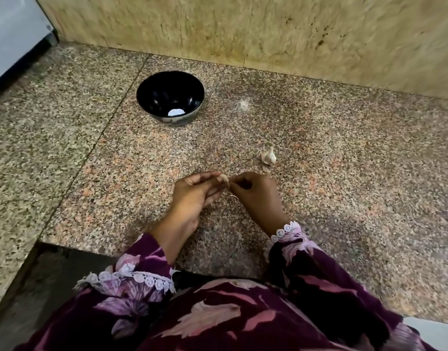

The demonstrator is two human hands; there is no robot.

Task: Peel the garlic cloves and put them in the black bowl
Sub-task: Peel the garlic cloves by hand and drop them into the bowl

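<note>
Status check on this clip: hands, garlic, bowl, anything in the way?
Left hand pinching garlic clove, right hand picking at its skin. Black bowl shows no cloves. Garlic bulb waiting on counter. Path to bowl unobstructed.

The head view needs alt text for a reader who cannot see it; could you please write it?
Both hands, left hand and right hand, pinch a garlic clove over a speckled granite counter. A garlic bulb lies to the right, and a black bowl sits farther back.

Purple floral sleeves (141, 259), white lace cuffs (286, 230)
</note>
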